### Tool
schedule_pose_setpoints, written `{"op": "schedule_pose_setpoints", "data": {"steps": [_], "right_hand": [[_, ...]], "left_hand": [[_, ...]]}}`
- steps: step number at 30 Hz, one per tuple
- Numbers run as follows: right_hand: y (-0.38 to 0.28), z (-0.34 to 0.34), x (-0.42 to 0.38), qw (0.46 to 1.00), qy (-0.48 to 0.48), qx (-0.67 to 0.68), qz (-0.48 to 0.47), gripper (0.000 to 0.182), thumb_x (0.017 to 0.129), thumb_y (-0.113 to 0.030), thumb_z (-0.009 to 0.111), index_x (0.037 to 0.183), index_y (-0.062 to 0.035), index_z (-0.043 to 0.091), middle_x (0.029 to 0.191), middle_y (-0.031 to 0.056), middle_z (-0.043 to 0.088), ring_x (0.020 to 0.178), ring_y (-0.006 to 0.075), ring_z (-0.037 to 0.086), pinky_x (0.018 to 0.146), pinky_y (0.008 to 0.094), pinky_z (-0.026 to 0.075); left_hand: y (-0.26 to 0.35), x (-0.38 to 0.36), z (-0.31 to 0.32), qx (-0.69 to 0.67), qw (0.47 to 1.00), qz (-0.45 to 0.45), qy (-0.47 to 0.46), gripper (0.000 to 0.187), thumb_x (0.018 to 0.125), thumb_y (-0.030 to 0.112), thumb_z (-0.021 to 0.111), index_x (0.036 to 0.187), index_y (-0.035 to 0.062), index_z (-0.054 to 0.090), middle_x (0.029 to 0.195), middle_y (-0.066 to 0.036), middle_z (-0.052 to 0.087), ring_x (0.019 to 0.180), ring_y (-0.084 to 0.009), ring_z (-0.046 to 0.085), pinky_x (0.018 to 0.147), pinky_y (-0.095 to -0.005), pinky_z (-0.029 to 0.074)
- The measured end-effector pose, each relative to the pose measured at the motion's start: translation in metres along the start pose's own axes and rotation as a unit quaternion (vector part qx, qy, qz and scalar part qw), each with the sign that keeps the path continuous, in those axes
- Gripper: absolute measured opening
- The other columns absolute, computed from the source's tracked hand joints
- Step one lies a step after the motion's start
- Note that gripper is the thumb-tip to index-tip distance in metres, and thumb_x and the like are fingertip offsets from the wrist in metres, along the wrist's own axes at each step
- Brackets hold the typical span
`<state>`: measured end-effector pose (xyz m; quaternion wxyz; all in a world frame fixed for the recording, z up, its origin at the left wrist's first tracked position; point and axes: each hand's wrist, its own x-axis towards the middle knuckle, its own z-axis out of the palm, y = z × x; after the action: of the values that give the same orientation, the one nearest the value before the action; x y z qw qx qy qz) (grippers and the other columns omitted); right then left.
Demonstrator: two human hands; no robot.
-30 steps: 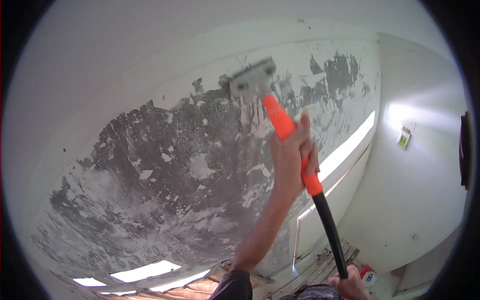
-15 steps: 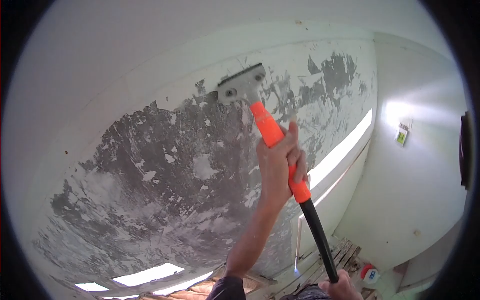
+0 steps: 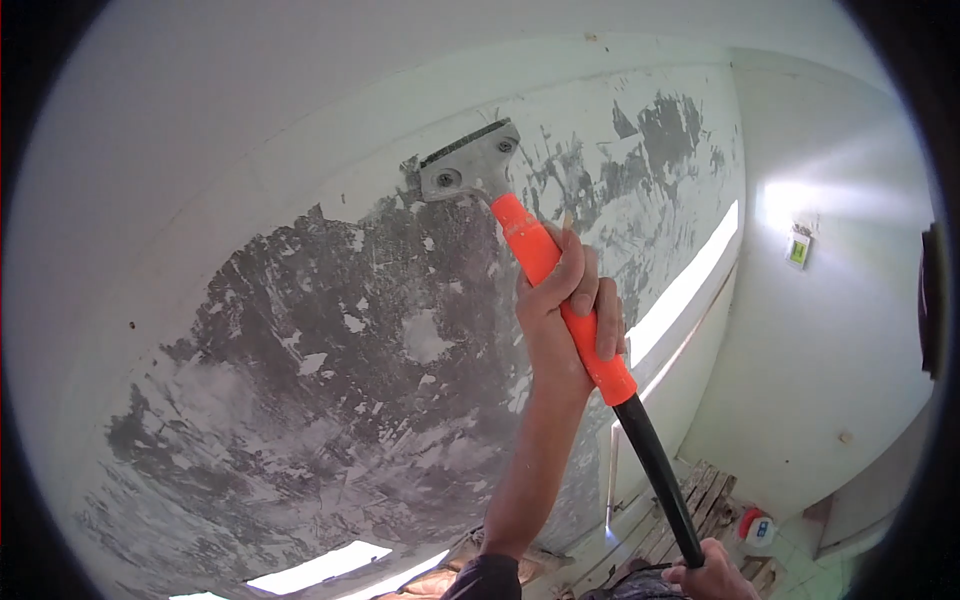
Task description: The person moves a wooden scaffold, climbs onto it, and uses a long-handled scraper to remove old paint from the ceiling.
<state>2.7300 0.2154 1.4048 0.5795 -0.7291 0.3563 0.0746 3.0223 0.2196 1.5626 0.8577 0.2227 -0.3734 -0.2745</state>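
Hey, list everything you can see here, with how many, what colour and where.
Scraper: one, grey head, orange and black handle, over the patchy surface
Patchy surface: one, grey and white, ahead
Right-hand wall: one, pale
Small tag: one, green and white, on that wall
Bright strips: several, white, right and lower left
Planks: several, brownish, lower right
Container: one, red and white, beyond planks
Dark object, unclear: one, right edge
Sleeve: one, dark, bottom
Left hand: one, bare, gripping orange section
Right hand: one, bare, lower handle
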Motion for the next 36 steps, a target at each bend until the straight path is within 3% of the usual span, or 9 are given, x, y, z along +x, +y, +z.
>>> {"op": "schedule_pose_setpoints", "data": {"steps": [6, 8, 16, 18, 22, 24, 29, 32, 36], "right_hand": [[0.000, 0.010, -0.007, 0.994, 0.062, -0.073, 0.061, 0.023, 0.080, -0.015, 0.067, 0.090, 0.0041, 0.060, 0.088, 0.0173, 0.060, 0.082, 0.0269, 0.056, 0.074, 0.0422, 0.046], [0.029, 0.005, 0.029, 0.997, 0.042, -0.034, 0.051, 0.041, 0.074, -0.030, 0.077, 0.086, 0.0085, 0.066, 0.080, 0.0238, 0.066, 0.088, 0.0334, 0.069, 0.084, 0.0384, 0.050], [-0.031, 0.008, -0.010, 0.995, 0.066, -0.042, 0.057, 0.024, 0.084, -0.014, 0.065, 0.095, 0.0058, 0.059, 0.090, 0.0205, 0.061, 0.082, 0.0333, 0.058, 0.076, 0.0422, 0.047], [0.017, 0.018, -0.010, 0.993, 0.083, -0.078, -0.026, 0.029, 0.083, -0.017, 0.068, 0.094, 0.0071, 0.057, 0.089, 0.0199, 0.059, 0.082, 0.0314, 0.058, 0.075, 0.0409, 0.047], [-0.002, 0.014, -0.025, 0.981, 0.086, -0.087, 0.153, 0.048, 0.074, -0.035, 0.079, 0.102, 0.0005, 0.063, 0.100, 0.0203, 0.064, 0.100, 0.0274, 0.065, 0.085, 0.0373, 0.050], [-0.005, 0.008, -0.018, 0.986, 0.085, -0.078, 0.120, 0.054, 0.072, -0.038, 0.080, 0.106, 0.0005, 0.064, 0.101, 0.0213, 0.065, 0.101, 0.0288, 0.065, 0.087, 0.0375, 0.050], [0.043, 0.006, -0.028, 0.983, 0.118, -0.114, 0.083, 0.044, 0.067, -0.038, 0.085, 0.077, 0.0014, 0.067, 0.075, 0.0159, 0.066, 0.078, 0.0252, 0.068, 0.073, 0.0381, 0.052], [0.025, -0.008, -0.027, 0.990, 0.058, -0.072, 0.107, 0.046, 0.065, -0.040, 0.087, 0.080, -0.0001, 0.068, 0.078, 0.0162, 0.067, 0.080, 0.0271, 0.068, 0.074, 0.0385, 0.052], [0.040, 0.008, -0.037, 0.971, 0.161, -0.172, -0.041, 0.040, 0.066, -0.034, 0.087, 0.073, -0.0001, 0.067, 0.076, 0.0147, 0.067, 0.076, 0.0206, 0.067, 0.070, 0.0371, 0.051]], "left_hand": [[0.007, -0.012, -0.005, 0.033, 0.999, 0.027, -0.007, 0.010, 0.101, 0.021, 0.047, 0.100, 0.0108, 0.046, 0.057, 0.004, 0.037, 0.031, -0.0120, 0.038, 0.028, -0.0295, 0.039], [0.012, -0.012, -0.001, 0.027, 0.999, 0.013, 0.018, 0.011, 0.100, 0.020, 0.047, 0.099, 0.0097, 0.048, 0.056, 0.004, 0.037, 0.031, -0.0121, 0.039, 0.028, -0.0297, 0.038], [0.020, -0.025, -0.002, 0.027, 0.999, 0.027, 0.027, 0.010, 0.097, 0.018, 0.053, 0.094, 0.0103, 0.048, 0.055, 0.004, 0.035, 0.030, -0.0117, 0.037, 0.028, -0.0286, 0.032], [0.019, -0.045, -0.001, 0.009, 0.999, 0.021, 0.047, 0.011, 0.097, 0.018, 0.053, 0.091, 0.0098, 0.048, 0.054, 0.004, 0.034, 0.030, -0.0119, 0.037, 0.028, -0.0286, 0.032], [0.018, -0.044, -0.004, 0.046, 0.998, 0.035, 0.034, 0.014, 0.098, 0.019, 0.052, 0.088, 0.0095, 0.048, 0.054, 0.004, 0.033, 0.030, -0.0120, 0.037, 0.028, -0.0285, 0.032], [0.020, -0.032, 0.006, 0.037, 0.996, 0.051, 0.059, 0.016, 0.098, 0.019, 0.052, 0.087, 0.0101, 0.046, 0.053, 0.004, 0.033, 0.030, -0.0119, 0.038, 0.028, -0.0281, 0.032], [0.022, -0.040, 0.011, -0.001, 0.998, 0.049, 0.045, 0.022, 0.099, 0.020, 0.052, 0.081, 0.0117, 0.042, 0.054, 0.004, 0.033, 0.030, -0.0116, 0.038, 0.028, -0.0277, 0.032], [0.023, -0.050, 0.007, 0.002, 0.997, 0.063, 0.051, 0.025, 0.099, 0.021, 0.052, 0.079, 0.0120, 0.040, 0.054, 0.004, 0.033, 0.030, -0.0116, 0.038, 0.028, -0.0277, 0.032], [0.029, -0.055, 0.010, 0.039, 0.995, 0.074, 0.048, 0.025, 0.099, 0.021, 0.052, 0.079, 0.0115, 0.041, 0.055, 0.004, 0.034, 0.030, -0.0116, 0.038, 0.028, -0.0280, 0.032]]}}
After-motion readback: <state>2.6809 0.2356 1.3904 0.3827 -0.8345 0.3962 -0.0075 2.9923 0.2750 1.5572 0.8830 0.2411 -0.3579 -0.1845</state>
